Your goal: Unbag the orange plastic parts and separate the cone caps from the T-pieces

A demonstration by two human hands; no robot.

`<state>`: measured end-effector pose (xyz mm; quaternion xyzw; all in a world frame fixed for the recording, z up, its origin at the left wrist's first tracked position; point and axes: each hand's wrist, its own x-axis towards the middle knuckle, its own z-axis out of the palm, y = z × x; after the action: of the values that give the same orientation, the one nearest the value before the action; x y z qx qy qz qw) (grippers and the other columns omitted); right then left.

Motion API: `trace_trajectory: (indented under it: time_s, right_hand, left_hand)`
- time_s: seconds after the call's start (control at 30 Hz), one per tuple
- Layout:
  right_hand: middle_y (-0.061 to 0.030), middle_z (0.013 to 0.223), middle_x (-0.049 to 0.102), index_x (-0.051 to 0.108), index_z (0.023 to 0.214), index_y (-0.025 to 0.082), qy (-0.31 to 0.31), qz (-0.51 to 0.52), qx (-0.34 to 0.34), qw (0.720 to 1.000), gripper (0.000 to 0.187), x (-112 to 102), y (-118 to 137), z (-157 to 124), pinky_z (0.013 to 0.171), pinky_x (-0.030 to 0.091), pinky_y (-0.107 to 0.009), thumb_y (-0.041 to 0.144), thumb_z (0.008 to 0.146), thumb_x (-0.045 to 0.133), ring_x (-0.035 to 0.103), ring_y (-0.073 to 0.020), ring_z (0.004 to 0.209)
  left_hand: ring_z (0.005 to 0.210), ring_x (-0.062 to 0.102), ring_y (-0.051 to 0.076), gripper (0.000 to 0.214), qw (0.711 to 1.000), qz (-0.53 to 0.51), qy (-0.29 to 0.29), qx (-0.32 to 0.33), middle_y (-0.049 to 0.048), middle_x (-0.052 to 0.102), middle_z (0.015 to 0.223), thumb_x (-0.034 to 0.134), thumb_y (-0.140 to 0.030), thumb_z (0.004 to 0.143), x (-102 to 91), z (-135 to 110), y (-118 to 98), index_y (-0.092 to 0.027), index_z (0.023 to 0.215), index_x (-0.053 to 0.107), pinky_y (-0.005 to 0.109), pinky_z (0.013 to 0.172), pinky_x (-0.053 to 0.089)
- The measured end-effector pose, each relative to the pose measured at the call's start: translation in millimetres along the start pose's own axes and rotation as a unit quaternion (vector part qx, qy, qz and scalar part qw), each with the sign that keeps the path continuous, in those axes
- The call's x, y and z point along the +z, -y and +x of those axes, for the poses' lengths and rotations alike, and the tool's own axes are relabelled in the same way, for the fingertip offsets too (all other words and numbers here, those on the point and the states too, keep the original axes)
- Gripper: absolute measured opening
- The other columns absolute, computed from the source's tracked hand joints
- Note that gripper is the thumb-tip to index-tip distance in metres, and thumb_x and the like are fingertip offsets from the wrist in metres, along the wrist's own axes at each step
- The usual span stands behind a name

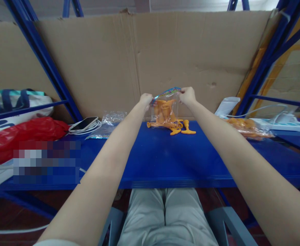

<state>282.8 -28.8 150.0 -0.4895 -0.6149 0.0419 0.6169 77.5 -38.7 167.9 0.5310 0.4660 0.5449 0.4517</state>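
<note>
Clock set from the wearer's seat, 12 straight ahead.

Fingers of the left hand (pixel 146 99) and right hand (pixel 187 96): both pinched, one on each end of the coloured top strip of a clear bag (pixel 166 108). Strip slants, right end higher. Bag sits at 12, upright at the back of the blue shelf (pixel 162 164); orange pieces show through its film. A T-shaped orange piece (pixel 188 132) lies just beside its base, under the right hand. Other orange pieces crowd the base; cannot tell which are inside.

Near 11: crinkled clear film (pixel 112 123), partly covered by the left forearm. Beyond it, between 10 and 11, a phone (pixel 84 124) rests on a coiled white cable (pixel 94 126). At 10: red bag (pixel 34 131), with a pale tote (pixel 43 105) behind.

Between 1 and 2: filled clear packet (pixel 252 130) of orange pieces, partly hidden by the right forearm. Toward 2: white power strip (pixel 293 126).

Cardboard (pixel 196 51) blocks the far side at 12; blue uprights (pixel 53 68) flank it at 11 and 1.
</note>
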Motion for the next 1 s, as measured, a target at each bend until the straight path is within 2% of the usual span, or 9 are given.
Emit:
trace_trajectory:
  time_s: [0.1, 0.23, 0.33, 0.43, 0.6, 0.7, 0.83, 0.9, 1.0]
  right_hand:
    - [-0.0017, 0.059, 0.052, 0.058, 0.072, 0.016, -0.034, 0.03, 0.078, 0.996, 0.012, 2.5, -3.7, 17.7, 0.055, 0.059, -0.041, 0.02, 0.083, 0.063, 0.063, -0.0196, 0.056]
    - [-0.003, 0.069, 0.057, 0.059, 0.087, 0.016, -0.057, 0.118, 0.106, 0.986, 0.011, 3.2, -7.2, 31.4, 0.048, 0.058, -0.034, 0.027, 0.087, 0.061, 0.066, -0.0179, 0.056]
    - [-0.0044, 0.077, 0.06, 0.059, 0.092, 0.017, -0.062, 0.122, 0.095, 0.986, 0.013, 5.0, -7.4, 31.0, 0.05, 0.058, -0.032, 0.029, 0.09, 0.058, 0.068, -0.0176, 0.062]
    - [-0.0067, 0.084, 0.061, 0.058, 0.097, 0.016, -0.057, 0.111, 0.07, 0.99, 0.017, 6.6, -1.9, 26.4, 0.052, 0.057, -0.031, 0.031, 0.093, 0.053, 0.069, -0.0178, 0.068]
    - [-0.0067, 0.09, 0.061, 0.057, 0.1, 0.017, -0.064, 0.073, 0.014, 0.995, 0.024, 4.6, 20.3, 29.3, 0.056, 0.055, -0.028, 0.04, 0.096, 0.048, 0.068, -0.0161, 0.075]
    - [-0.0055, 0.083, 0.059, 0.056, 0.098, 0.017, -0.043, 0.059, -0.013, 0.997, 0.035, 2.7, 37.3, 32.0, 0.057, 0.052, -0.023, 0.047, 0.099, 0.038, 0.066, -0.0126, 0.073]
    - [-0.004, 0.074, 0.055, 0.055, 0.096, 0.016, -0.012, 0.066, -0.049, 0.997, 0.048, 3.8, 60.2, 21.2, 0.06, 0.049, -0.02, 0.053, 0.1, 0.025, 0.064, -0.0099, 0.075]
    - [-0.0038, 0.075, 0.055, 0.055, 0.097, 0.017, -0.015, 0.077, -0.073, 0.994, 0.046, 7.0, 73.1, 10.6, 0.061, 0.05, -0.02, 0.055, 0.099, 0.029, 0.064, -0.0111, 0.079]
    - [-0.0041, 0.083, 0.058, 0.057, 0.099, 0.02, -0.015, 0.082, -0.132, 0.988, 0.042, 15.5, 95.1, -5.9, 0.065, 0.054, -0.024, 0.057, 0.097, 0.038, 0.065, -0.0149, 0.088]
  left_hand:
    - [0.084, 0.068, 0.019, 0.032, 0.999, 0.007, 0.031, 0.032, 0.0071, 0.068, 0.087, 0.052, 0.0, 0.073, 6.9, 9.4, -8.6, -0.018, 0.1, 0.058, 0.035, 0.078, 0.054]
    - [0.096, 0.064, 0.02, 0.028, 0.992, 0.023, 0.098, 0.079, 0.0076, 0.068, 0.102, 0.058, -0.005, 0.073, 9.0, 9.5, -7.2, -0.019, 0.096, 0.062, 0.046, 0.092, 0.05]
    - [0.1, 0.062, 0.02, 0.024, 0.99, 0.013, 0.105, 0.094, 0.0071, 0.067, 0.106, 0.057, -0.008, 0.076, 7.6, 5.7, -2.2, -0.02, 0.096, 0.063, 0.05, 0.095, 0.047]
    - [0.1, 0.062, 0.019, 0.018, 0.99, 0.004, 0.101, 0.101, 0.0074, 0.067, 0.109, 0.058, -0.012, 0.08, 4.7, 4.7, -1.2, -0.02, 0.096, 0.063, 0.047, 0.094, 0.048]
    - [0.103, 0.062, 0.019, 0.016, 0.987, -0.02, 0.077, 0.142, 0.0049, 0.066, 0.112, 0.056, -0.02, 0.087, 2.0, 10.0, -13.1, -0.022, 0.102, 0.063, 0.041, 0.089, 0.051]
    - [0.105, 0.063, 0.02, 0.017, 0.984, -0.037, 0.064, 0.162, 0.0034, 0.066, 0.111, 0.054, -0.024, 0.09, -2.2, 13.8, -22.9, -0.022, 0.105, 0.062, 0.041, 0.088, 0.051]
    - [0.106, 0.066, 0.023, 0.02, 0.984, -0.052, 0.043, 0.167, 0.0049, 0.067, 0.106, 0.058, -0.034, 0.09, -23.3, 19.6, -36.9, -0.02, 0.104, 0.061, 0.039, 0.088, 0.052]
    - [0.105, 0.067, 0.024, 0.025, 0.986, -0.054, 0.034, 0.157, 0.0055, 0.067, 0.102, 0.064, -0.039, 0.086, -41.0, 21.4, -45.4, -0.021, 0.104, 0.061, 0.038, 0.089, 0.052]
    - [0.101, 0.069, 0.022, 0.022, 0.99, -0.044, 0.03, 0.128, 0.004, 0.067, 0.094, 0.063, -0.03, 0.086, -72.1, 17.4, -59.5, -0.022, 0.106, 0.06, 0.037, 0.092, 0.051]
